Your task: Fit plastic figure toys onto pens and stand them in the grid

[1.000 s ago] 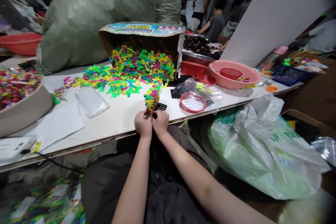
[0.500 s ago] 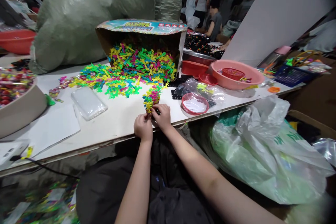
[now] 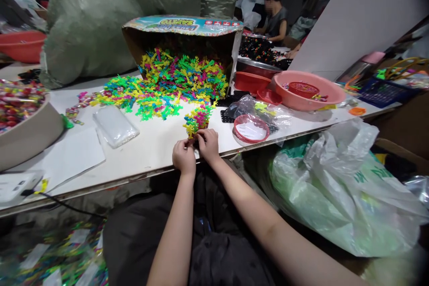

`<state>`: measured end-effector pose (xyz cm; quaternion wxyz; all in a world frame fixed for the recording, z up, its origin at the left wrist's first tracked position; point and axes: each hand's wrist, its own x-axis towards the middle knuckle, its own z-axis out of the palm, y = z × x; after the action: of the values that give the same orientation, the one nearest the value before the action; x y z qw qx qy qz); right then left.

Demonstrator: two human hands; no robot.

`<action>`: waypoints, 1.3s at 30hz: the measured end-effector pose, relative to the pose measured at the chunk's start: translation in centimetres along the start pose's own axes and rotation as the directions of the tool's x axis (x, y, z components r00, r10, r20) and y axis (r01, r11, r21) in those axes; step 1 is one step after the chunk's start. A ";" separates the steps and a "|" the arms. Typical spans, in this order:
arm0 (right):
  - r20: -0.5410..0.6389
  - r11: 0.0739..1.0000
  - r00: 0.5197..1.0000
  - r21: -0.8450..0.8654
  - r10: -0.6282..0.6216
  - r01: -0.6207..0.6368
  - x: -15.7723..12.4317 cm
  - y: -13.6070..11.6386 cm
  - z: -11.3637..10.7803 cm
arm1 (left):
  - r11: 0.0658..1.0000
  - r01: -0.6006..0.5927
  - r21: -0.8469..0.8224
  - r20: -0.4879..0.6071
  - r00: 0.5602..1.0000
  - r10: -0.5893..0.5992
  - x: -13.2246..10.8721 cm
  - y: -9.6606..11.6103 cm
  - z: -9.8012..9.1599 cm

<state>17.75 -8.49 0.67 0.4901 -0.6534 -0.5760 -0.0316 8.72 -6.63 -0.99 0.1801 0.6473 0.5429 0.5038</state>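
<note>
In front of the box (image 3: 182,26), the right hand (image 3: 209,145) has moved up beside the bunch of toy figures (image 3: 197,120), its curled grip unclear, while the left hand (image 3: 184,158) pinches the base, so both seemingly work there.

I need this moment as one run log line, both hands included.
Left hand: at near end of toy bunch | Right hand: beside it, same end | Grip: unclear | Beyond: open box, toys inside and in front

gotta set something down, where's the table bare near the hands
Bare tabletop lies between the clear plastic packet and the left hand; a smaller patch separates the right hand from the red basket. Plastic figures crowd the cardboard box.
</note>
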 end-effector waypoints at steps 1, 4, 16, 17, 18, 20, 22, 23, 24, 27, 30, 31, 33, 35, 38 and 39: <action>0.000 1.000 1.000 -0.001 -0.004 0.004 0.0 0.0 0.0 | 1.000 0.005 0.008 -0.002 1.000 -0.005 0.0 0.0 0.0; -0.002 1.000 1.000 -0.010 -0.011 0.011 -0.1 0.1 0.1 | 0.999 -0.002 0.039 0.011 1.000 0.001 0.0 0.1 0.0; -0.012 0.999 1.000 0.021 -0.025 0.025 -0.2 0.5 0.3 | 0.999 0.038 -0.010 0.145 0.989 -0.036 0.3 0.5 -0.6; -0.005 0.999 1.000 0.028 -0.020 0.020 -0.2 0.5 0.3 | 0.998 0.055 -0.021 0.173 0.984 -0.050 0.4 0.5 -0.7; 0.001 0.999 1.000 0.033 -0.016 0.016 -0.2 0.5 0.3 | 0.997 0.074 -0.033 0.204 0.977 -0.065 0.5 0.5 -0.9; 0.005 0.999 1.000 0.039 -0.007 0.007 -0.3 0.6 0.4 | 0.992 0.104 -0.070 0.273 0.958 -0.081 0.6 0.4 -1.4; 0.009 0.999 1.000 0.046 0.005 -0.005 -0.3 0.7 0.6 | 0.983 0.122 -0.138 0.354 0.933 -0.066 0.9 0.2 -1.9; 0.015 0.999 1.000 0.052 0.014 -0.015 -0.4 0.8 0.7 | 0.974 0.131 -0.182 0.394 0.918 -0.050 1.0 0.1 -2.2; 0.022 0.998 0.999 0.058 0.025 -0.027 -0.4 0.8 0.8 | 0.963 0.142 -0.227 0.428 0.903 -0.033 1.1 -0.1 -2.4; 0.053 0.996 0.997 0.065 0.057 -0.061 -0.6 0.9 0.9 | 0.920 0.203 -0.337 0.524 0.852 0.004 1.7 -0.7 -2.9; 0.068 0.995 0.995 0.055 0.075 -0.079 -0.6 0.9 0.9 | 0.876 0.277 -0.394 0.606 0.795 0.021 2.1 -1.3 -3.1; 0.072 0.995 0.994 0.055 0.078 -0.082 -0.6 0.8 0.9 | 0.866 0.287 -0.410 0.619 0.785 0.033 2.2 -1.4 -3.1; 0.078 0.994 0.993 0.058 0.084 -0.088 -0.6 0.7 0.9 | 0.853 0.284 -0.439 0.619 0.783 0.058 2.2 -1.5 -3.0; 0.082 0.994 0.993 0.067 0.085 -0.090 -0.6 0.7 0.8 | 0.847 0.280 -0.453 0.612 0.788 0.067 2.1 -1.5 -2.9; 0.088 0.992 0.992 0.081 0.091 -0.098 -0.6 0.6 0.7 | 0.842 0.285 -0.458 0.606 0.793 0.061 1.8 -1.2 -2.8; 0.089 0.991 0.992 0.082 0.095 -0.102 -0.6 0.6 0.7 | 0.842 0.289 -0.456 0.607 0.793 0.057 1.7 -1.2 -2.9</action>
<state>17.62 -8.38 -0.44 0.4939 -0.6600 -0.5643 0.0451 5.53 -5.62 0.09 0.5439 0.6615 0.3387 0.3897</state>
